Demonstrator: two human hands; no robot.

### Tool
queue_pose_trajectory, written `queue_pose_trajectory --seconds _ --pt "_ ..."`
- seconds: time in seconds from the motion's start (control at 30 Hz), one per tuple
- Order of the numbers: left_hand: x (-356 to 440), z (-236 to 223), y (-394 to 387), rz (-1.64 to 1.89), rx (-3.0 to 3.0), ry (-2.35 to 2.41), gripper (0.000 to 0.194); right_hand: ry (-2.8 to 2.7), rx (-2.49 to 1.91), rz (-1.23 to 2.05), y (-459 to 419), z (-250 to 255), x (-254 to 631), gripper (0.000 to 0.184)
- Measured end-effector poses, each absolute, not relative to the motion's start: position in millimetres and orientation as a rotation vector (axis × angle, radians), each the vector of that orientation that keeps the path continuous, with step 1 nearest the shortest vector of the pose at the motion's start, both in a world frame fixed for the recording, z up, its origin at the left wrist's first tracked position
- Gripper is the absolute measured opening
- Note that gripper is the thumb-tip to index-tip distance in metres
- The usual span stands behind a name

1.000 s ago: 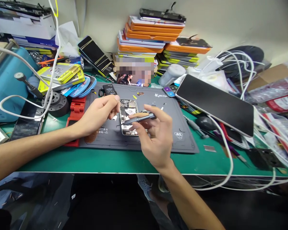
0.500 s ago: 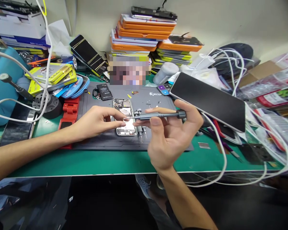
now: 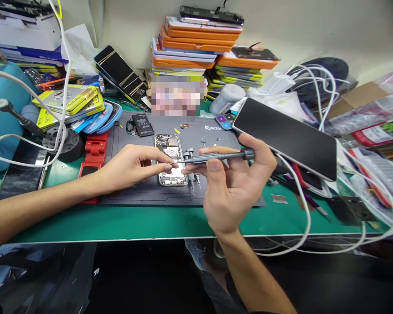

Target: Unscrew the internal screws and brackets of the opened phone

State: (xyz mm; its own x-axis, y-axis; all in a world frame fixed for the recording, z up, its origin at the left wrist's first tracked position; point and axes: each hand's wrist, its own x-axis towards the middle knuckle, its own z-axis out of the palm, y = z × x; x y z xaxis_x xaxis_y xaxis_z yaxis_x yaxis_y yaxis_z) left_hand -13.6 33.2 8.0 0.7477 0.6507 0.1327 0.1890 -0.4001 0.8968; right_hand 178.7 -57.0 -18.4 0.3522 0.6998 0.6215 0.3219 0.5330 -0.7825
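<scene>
My right hand is wrapped round a slim grey precision screwdriver, which lies nearly level and points left. The fingertips of my left hand pinch at the thin tip of that screwdriver. Whether a tiny screw sits between them is too small to tell. Below the tip, an opened phone with its inner parts bare lies on the grey work mat. My fingers cover part of it. Further screwdrivers lie against the phone's right side, partly behind my right hand.
A black phone battery and small loose parts lie at the mat's back. A red clamp stands on the left. To the right, a large dark-screened device leans among white cables. Orange boxes are stacked behind.
My left thumb and forefinger have closed together at the screwdriver's tip. My right hand has barely moved, and the phone lies as before.
</scene>
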Motion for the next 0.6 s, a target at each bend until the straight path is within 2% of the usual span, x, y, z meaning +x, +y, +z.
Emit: queue_pose_trajectory --seconds 0.4,0.6 --pt "-10.5 12.8 31.0 0.565 1.877 0.735 0.024 -1.288 -1.023 0.265 -56.9 -19.6 176.3 0.044" --pt "-11.1 14.5 32.4 0.546 1.797 0.729 0.02 -1.304 -0.951 0.267 -56.9 -18.0 175.2 0.051"
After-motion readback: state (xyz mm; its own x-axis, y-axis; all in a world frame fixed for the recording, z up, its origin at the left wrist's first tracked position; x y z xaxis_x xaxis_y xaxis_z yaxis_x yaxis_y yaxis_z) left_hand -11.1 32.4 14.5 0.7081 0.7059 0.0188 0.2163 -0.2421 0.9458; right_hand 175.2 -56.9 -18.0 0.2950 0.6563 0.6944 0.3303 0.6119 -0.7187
